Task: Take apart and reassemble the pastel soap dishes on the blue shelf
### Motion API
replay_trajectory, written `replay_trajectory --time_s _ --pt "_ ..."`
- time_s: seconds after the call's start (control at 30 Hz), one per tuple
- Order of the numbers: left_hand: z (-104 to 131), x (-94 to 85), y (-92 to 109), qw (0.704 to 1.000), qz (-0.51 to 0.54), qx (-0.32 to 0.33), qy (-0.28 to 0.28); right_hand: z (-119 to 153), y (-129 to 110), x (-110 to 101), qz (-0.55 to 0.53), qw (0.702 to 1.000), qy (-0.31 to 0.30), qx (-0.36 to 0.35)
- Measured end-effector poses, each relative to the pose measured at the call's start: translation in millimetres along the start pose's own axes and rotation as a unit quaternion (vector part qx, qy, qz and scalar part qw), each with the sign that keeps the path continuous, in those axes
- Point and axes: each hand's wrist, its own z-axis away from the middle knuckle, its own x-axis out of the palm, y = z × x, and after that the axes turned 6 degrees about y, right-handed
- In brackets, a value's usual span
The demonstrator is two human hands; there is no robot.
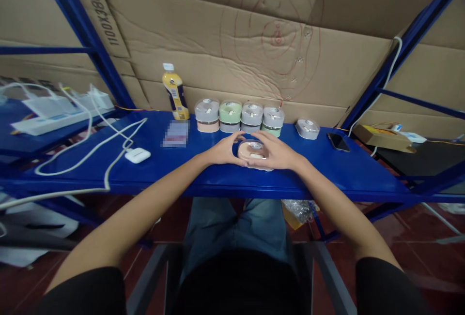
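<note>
A small peach plastic box [250, 148] with rounded corners and a clear lid is at the front middle of the blue table. My left hand [225, 151] curves around its left side, thumb at the front and fingers at the back, with a gap at the palm. From the other side, my right hand [279, 152] wraps the box and covers part of it. Behind them stands a row of similar boxes stacked in pairs: grey on peach [207, 112], green on grey [230, 113], grey on grey [252, 113] and grey on green [273, 117].
A single grey box [307, 129] and a phone [338, 142] lie to the right. At left are a yellow bottle [175, 92], a blurred card [176, 133], a white earbud case [137, 155] and looping white cables [90, 153]. Cardboard [196, 29] lines the back.
</note>
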Motion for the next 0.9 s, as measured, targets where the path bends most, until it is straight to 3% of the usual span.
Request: replay_trajectory --time_s 0.17,0.3,0.5,0.6,0.7,0.9 --pt "2 0.2 4 0.999 -0.011 0.027 -0.016 -30 -8 24 0.023 0.999 -0.023 -0.007" --pt "3 -0.2 4 0.998 -0.051 0.013 0.019 -35 12 28 -0.021 0.999 0.034 -0.016" --pt "4 -6.3 11 0.993 -0.107 0.047 -0.019 -11 54 7 -0.023 0.991 0.102 0.082" --pt "4 -8.8 15 0.993 -0.101 0.059 -0.029 7 72 -2 0.013 0.987 0.080 0.142" --pt "4 -14.8 12 0.993 -0.108 0.042 0.000 22 83 -7 0.041 0.981 0.056 0.181" --pt "7 -45.7 -17 0.985 -0.156 -0.031 0.066 35 82 -8 0.135 0.970 0.001 0.201"
